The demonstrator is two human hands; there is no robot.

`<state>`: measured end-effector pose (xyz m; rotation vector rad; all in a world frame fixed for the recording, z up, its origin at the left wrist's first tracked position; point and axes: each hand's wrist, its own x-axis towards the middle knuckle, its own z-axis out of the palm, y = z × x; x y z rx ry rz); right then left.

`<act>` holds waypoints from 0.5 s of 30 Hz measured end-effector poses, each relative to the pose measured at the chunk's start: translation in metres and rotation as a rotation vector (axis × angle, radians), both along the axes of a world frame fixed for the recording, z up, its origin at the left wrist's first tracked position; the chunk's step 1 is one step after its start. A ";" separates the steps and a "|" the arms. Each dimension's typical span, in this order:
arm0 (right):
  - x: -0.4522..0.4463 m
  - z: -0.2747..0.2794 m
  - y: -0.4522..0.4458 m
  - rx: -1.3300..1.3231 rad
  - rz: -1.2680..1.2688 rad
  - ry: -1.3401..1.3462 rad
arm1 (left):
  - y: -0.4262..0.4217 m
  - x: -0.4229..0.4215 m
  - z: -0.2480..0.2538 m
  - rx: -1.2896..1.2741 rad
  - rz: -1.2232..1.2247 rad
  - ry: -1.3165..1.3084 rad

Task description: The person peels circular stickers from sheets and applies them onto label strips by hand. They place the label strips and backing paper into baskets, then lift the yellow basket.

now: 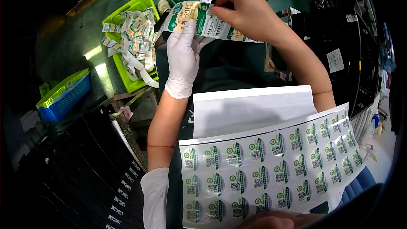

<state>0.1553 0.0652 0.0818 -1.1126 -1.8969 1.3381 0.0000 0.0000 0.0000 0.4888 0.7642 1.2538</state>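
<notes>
In the head view, the gloved left hand (184, 55) is gripping a printed strip of labels (210, 22) between thumb and fingers, above the person's dark-clothed lap. The bare right hand (237, 4) is hovering over the strip with thumb and fingers parted, contact being unclear. A sheet of round stickers (267, 161) is lying nearer the body, and a green basket (124, 74) is holding crumpled labels (137, 34) at left.

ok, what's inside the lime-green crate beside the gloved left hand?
The crate holds a jumbled heap of white, green and beige printed pieces, plus a pale strip trailing over its rim. The heap covers most of the bottom, so anything underneath can't be seen.
</notes>
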 end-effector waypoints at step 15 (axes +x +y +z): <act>0.015 -0.021 -0.001 0.048 0.108 -0.164 | 0.007 -0.022 0.015 0.053 0.153 0.107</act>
